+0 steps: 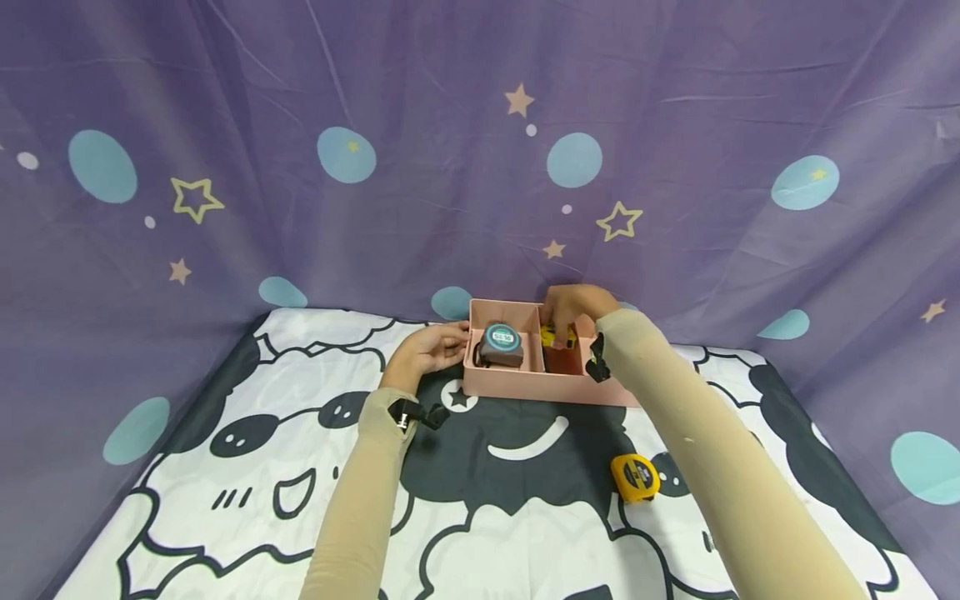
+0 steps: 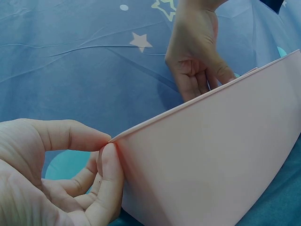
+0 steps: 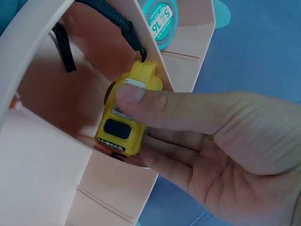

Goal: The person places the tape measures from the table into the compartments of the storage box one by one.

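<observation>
Yellow strapped tape measure (image 3: 124,125): hard, rounded casing with a dark oval patch and a woven black strap (image 3: 106,14) looped to one end. Located inside a middle compartment of the pink box (image 1: 525,386); whether it touches the compartment floor cannot be told. Fingers of the right hand (image 3: 221,146) grip it, thumb laid across the near face. Fingers of the left hand (image 1: 429,354) pinch the box rim at its left end.

Box: smooth, thin-walled, oblong, with upright dividers; right forearm partly hides it. Teal-faced tape measure (image 1: 502,343), round dial on a brownish body, sits in the leftmost compartment. Loose yellow tape measure (image 1: 635,477) lies on the printed cloth (image 1: 517,450), well apart from the box. Wrinkled purple fabric (image 1: 450,83) hangs behind.

Count: tape measures, three (two yellow, one teal-faced); boxes, one; hands, two.
</observation>
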